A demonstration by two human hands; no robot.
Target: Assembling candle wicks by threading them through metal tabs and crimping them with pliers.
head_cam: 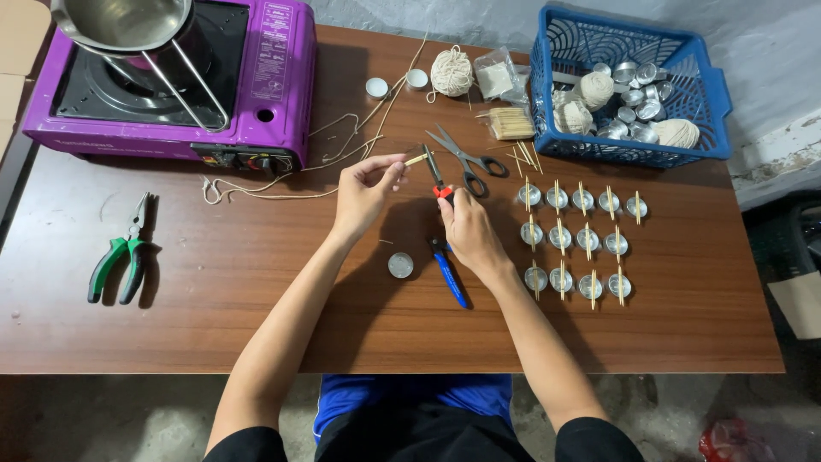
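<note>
Hands: left hand [363,192] pinched shut on a thin wooden stick [416,159]; right hand [469,231] wrapped around the blue-and-red handles of a small cutter [438,192], blades pointing up toward the stick.
Stick position: held level above the table centre, free end poking out at 3 o'clock from the left fingertips, just at the cutter's nose.
Stick handling: judged very light, stiff but brittle, likely to snap or split under a squeeze; best taken close to the cut point between thumb and forefinger, as now.
Cutter handling: judged light, hard and rigid; rubbery grips give a sure hold low on the handles.
Just below: one small round metal cup [400,265] on the table at 6 o'clock from the left hand.
At 1 o'clock: scissors [466,158] lying open; beyond them a bundle of sticks [510,123].
At 3 o'clock: rows of metal cups with sticks laid across [575,240].
At 2 o'clock, far: blue basket [714,90] of cups and twine balls.
At 12 o'clock: ball of twine [451,72], loose string trailing left.
At 10 o'clock: purple portable stove [282,77] carrying a steel pot [120,24].
At 9 o'clock: green-handled pliers [124,257], well apart.
Surface: brown wooden table [684,334].
</note>
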